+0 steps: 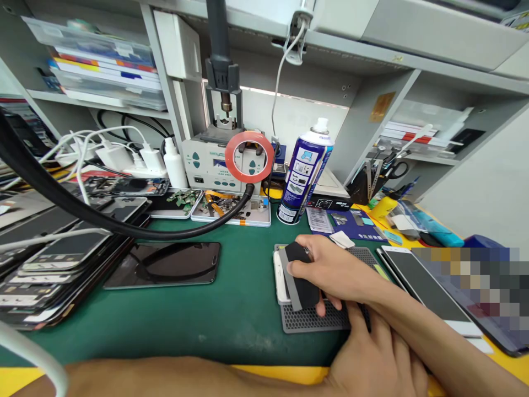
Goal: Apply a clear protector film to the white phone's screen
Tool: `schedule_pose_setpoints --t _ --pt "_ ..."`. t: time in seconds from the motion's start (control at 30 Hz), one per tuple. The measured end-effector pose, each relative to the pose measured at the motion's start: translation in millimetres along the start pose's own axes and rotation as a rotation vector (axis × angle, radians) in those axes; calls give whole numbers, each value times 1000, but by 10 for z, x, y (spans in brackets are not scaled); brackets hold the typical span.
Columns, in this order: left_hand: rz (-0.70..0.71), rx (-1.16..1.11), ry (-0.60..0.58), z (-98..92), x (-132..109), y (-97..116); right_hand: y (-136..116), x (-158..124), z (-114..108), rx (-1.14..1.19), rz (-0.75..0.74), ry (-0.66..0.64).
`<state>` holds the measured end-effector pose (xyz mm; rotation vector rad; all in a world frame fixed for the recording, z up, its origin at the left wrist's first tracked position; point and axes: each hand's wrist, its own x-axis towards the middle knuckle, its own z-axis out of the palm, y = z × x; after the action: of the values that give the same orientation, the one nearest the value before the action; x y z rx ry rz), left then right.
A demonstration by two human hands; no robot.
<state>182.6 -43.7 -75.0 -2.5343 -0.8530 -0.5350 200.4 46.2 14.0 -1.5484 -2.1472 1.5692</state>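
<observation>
My right hand point(318, 270) grips a black flat card-like tool point(303, 284) with a grey edge strip, thumb on top. The tool lies over a white-edged phone point(281, 278), hiding most of it. This phone rests on a grey honeycomb-patterned pad point(306, 322). My left hand point(376, 353) is at the pad's lower right corner, below my right forearm, with its fingers extended and apart. The forearm covers its fingertips, and nothing is visible in it.
A dark phone point(173, 264) lies left of centre on the green mat point(198, 320). Stacked screens point(61, 264) stand at the left. Behind are a spray can point(303, 173), a parts tray point(248, 218) and a black hose point(144, 231). More phones point(425, 284) lie at the right.
</observation>
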Motion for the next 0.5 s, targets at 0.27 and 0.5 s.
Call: schedule_pose_setpoints --t 0.27,0.5 --pt "-8 -8 -10 -14 -6 3 -7 14 7 28 0 -36" --pt "14 0 -22 -19 -13 9 -36 -10 13 43 0 -55"
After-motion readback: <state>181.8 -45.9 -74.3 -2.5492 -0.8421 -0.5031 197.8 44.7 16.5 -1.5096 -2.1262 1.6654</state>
